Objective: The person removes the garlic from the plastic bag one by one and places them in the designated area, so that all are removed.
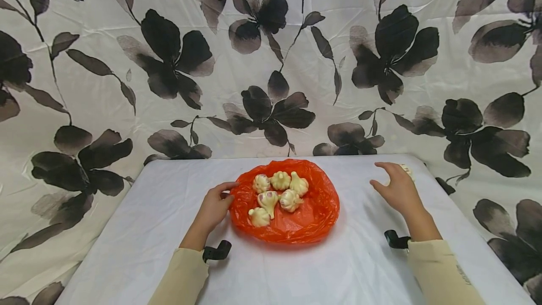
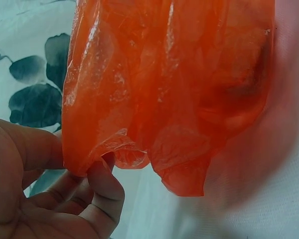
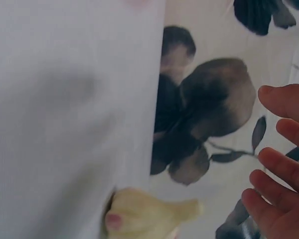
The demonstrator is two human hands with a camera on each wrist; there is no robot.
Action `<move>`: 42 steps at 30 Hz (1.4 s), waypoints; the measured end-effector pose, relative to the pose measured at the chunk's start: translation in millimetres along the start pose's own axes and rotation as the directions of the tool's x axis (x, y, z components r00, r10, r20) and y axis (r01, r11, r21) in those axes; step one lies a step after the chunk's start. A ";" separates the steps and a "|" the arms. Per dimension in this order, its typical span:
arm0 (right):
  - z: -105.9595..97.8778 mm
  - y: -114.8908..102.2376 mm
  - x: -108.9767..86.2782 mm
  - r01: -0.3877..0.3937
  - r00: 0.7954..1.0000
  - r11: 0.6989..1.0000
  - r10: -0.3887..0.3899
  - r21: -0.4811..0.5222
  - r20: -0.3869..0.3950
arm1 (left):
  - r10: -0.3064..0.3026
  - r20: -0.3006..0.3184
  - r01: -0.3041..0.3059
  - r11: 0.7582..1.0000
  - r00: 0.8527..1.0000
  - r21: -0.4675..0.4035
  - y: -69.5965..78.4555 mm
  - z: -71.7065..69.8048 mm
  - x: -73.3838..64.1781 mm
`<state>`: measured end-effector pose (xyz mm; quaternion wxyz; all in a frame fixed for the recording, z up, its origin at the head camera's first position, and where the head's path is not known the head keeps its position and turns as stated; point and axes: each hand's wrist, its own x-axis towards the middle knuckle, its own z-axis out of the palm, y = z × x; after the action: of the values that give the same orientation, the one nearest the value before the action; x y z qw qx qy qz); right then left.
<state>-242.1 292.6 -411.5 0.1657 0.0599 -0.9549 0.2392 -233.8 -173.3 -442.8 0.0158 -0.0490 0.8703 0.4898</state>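
Observation:
An orange-red plastic bag point(image 1: 315, 218) lies opened out on the table, its sides standing up like a shallow bowl. Several garlic bulbs point(image 1: 290, 200) are grouped inside it, mostly left of its middle. My left hand point(image 1: 213, 207) is at the bag's left side; in the left wrist view the thumb and fingers point(image 2: 105, 194) pinch the edge of the plastic. Over the right part of the table my right hand point(image 1: 400, 189) is held with fingers spread and nothing in it. A single garlic bulb point(image 3: 144, 211) lies close by, partly behind that hand in the head view.
The table has a white cloth point(image 1: 148, 229). Behind it hangs a pale curtain point(image 1: 330, 121) with dark flowers, along the table's far edge. A black wrist mount point(image 1: 218, 251) sticks out at the left wrist, another mount point(image 1: 395, 239) at the right.

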 end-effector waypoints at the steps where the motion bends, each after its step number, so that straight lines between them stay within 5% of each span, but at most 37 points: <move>1: 0.9 -3.9 0.2 0.018 1.000 1.000 -0.018 0.001 -0.003 | -0.001 0.001 0.001 1.000 1.000 -0.001 -0.1 0.3 0.3; 19: 19.2 -81.4 -4.3 0.222 0.974 0.965 -0.226 0.137 0.016 | -0.002 -0.006 0.002 1.000 1.000 0.000 -0.7 1.3 -1.5; 42: 64.7 -147.4 -15.2 0.291 0.941 0.911 -0.327 0.291 0.084 | 0.030 -0.003 -0.030 0.999 1.000 -0.030 -1.9 0.3 -3.2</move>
<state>-218.0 132.8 -406.1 0.1286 0.2484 -0.8996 0.3355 -230.4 -173.9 -444.4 0.0067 -0.0365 0.8634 0.5031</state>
